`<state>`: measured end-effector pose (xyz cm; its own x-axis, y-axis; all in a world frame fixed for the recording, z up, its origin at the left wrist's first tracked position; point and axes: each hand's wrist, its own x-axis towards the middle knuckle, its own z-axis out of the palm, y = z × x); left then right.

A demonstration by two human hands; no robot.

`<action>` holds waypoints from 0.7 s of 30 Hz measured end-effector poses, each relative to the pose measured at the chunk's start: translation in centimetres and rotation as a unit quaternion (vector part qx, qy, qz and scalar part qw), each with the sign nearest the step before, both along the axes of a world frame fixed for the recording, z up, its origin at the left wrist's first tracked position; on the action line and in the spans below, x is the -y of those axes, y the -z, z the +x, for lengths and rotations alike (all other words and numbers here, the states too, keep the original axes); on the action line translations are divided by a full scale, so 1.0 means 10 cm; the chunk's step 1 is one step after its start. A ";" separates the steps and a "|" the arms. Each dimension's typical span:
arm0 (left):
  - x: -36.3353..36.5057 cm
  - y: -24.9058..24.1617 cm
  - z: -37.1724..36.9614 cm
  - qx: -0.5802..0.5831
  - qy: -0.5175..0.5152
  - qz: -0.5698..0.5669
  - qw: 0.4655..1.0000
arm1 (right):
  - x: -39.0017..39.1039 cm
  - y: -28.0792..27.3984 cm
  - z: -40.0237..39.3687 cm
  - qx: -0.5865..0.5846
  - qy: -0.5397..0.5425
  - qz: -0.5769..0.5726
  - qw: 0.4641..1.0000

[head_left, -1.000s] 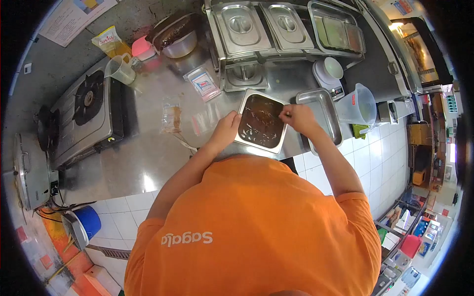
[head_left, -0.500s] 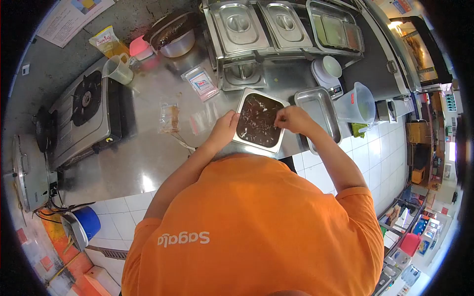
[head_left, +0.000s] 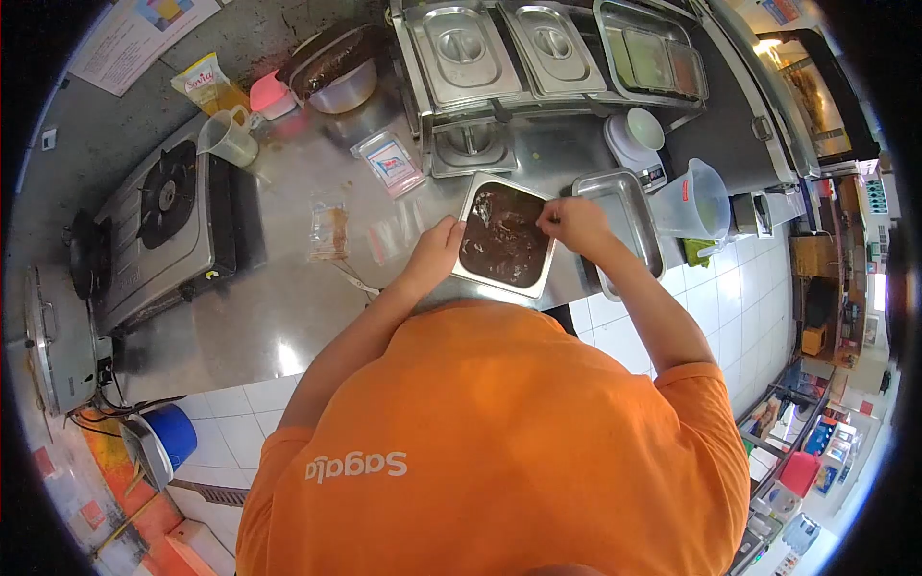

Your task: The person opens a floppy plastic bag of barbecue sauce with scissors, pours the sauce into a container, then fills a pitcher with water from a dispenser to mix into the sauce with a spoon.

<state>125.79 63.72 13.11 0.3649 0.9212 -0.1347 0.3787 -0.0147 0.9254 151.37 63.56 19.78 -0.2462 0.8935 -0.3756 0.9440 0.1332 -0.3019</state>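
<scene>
A square metal pan (head_left: 497, 286) of dark brown liquid (head_left: 499, 245) sits at the counter's front edge, close to my body. My left hand (head_left: 437, 253) is closed on the pan's left rim. Over the right rim, my right hand (head_left: 578, 227) is closed with its fingertips pinched together above the liquid; whatever they hold, if anything, is too small to make out. Pale, shiny streaks swirl across the liquid. Just right of the pan lies a shallow steel tray (head_left: 629, 226), partly covered by my right forearm.
Left of the pan are small plastic packets (head_left: 329, 232), scissors (head_left: 357, 279) and a labelled packet (head_left: 392, 165). A gas stove (head_left: 158, 226) stands far left. Lidded steel pans (head_left: 461, 53) line the back; a scale (head_left: 637, 154) and a clear jug (head_left: 696, 204) stand right.
My right hand has shifted slightly up along the pan's right side. The streaks on the liquid have changed shape. My left hand and the pan have hardly moved.
</scene>
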 end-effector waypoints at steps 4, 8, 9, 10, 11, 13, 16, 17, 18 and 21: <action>0.01 0.00 0.01 0.019 -0.010 -0.005 1.000 | 0.03 -0.02 -0.05 -0.071 0.011 -0.045 0.996; 0.02 0.02 0.02 0.011 -0.014 0.008 1.000 | 0.01 0.11 0.01 -0.053 0.050 -0.001 0.997; 0.01 0.01 0.02 0.009 -0.017 0.019 1.000 | 0.00 0.10 0.00 -0.087 0.016 -0.051 0.995; 0.02 0.00 0.01 0.009 -0.017 0.019 1.000 | -0.01 0.09 0.01 -0.087 0.016 -0.050 0.995; 0.02 -0.02 0.01 0.003 -0.014 0.009 1.000 | -0.03 0.02 0.00 -0.056 0.046 -0.018 0.997; 0.03 -0.03 0.01 -0.002 -0.012 -0.003 1.000 | -0.02 0.00 -0.01 -0.024 0.075 0.012 0.997; 0.01 -0.01 0.01 0.010 -0.013 0.011 1.000 | 0.00 0.02 -0.01 -0.081 -0.003 -0.061 0.995; 0.01 -0.04 0.01 0.009 -0.014 0.006 1.000 | -0.02 -0.02 0.00 -0.055 0.028 -0.019 0.998; 0.02 -0.06 0.01 0.009 -0.015 -0.001 1.000 | -0.03 -0.04 0.00 -0.029 0.057 0.021 0.998; 0.01 -0.01 0.00 0.002 -0.002 0.005 1.000 | 0.01 0.06 0.00 -0.095 -0.004 -0.059 0.994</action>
